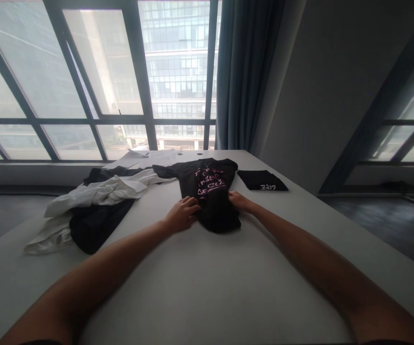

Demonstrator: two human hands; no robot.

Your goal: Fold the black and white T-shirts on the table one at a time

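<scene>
A black shirt (212,182) with pink lettering lies on the white table (207,287), partly bunched at its near end. At its left edge is my left hand (183,213), fingers bent and closed on the cloth. My right hand (240,201) pinches the fabric at the right edge. One sleeve of the shirt spreads out toward the left. To the right of the shirt rests a folded black garment (260,180) with white lettering.
White clothing (99,194) and a dark garment (99,225) lie in a loose pile on the table's left side. Papers (156,158) are at the far edge. Beyond stand windows and a blue-grey curtain (244,76).
</scene>
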